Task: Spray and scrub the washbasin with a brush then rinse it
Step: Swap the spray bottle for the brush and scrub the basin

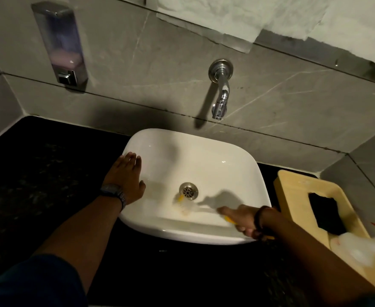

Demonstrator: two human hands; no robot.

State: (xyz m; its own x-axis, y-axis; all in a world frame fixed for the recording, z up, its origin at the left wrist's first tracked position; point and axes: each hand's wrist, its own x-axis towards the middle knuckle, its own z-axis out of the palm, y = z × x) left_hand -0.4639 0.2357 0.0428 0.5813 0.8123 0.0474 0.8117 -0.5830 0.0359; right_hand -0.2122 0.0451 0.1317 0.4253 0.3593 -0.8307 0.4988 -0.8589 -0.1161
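Observation:
A white washbasin [204, 156] sits on a black counter, with a metal drain [188, 190] in its floor. My left hand [126, 176] lies flat on the basin's left rim, fingers apart, holding nothing. Over the front right rim, my right hand [244, 220] grips a brush with a yellow and white handle. The blurred brush head [183, 204] touches the basin floor just below the drain. A chrome tap [221, 94] sticks out of the wall above the basin; no water is visible.
A soap dispenser [60, 47] hangs on the grey tiled wall at left. Right of the basin stands a cream tray [293, 187] holding a black pad [326, 213] and a clear spray bottle with red trigger [359, 247]. The black counter [38, 173] extends left.

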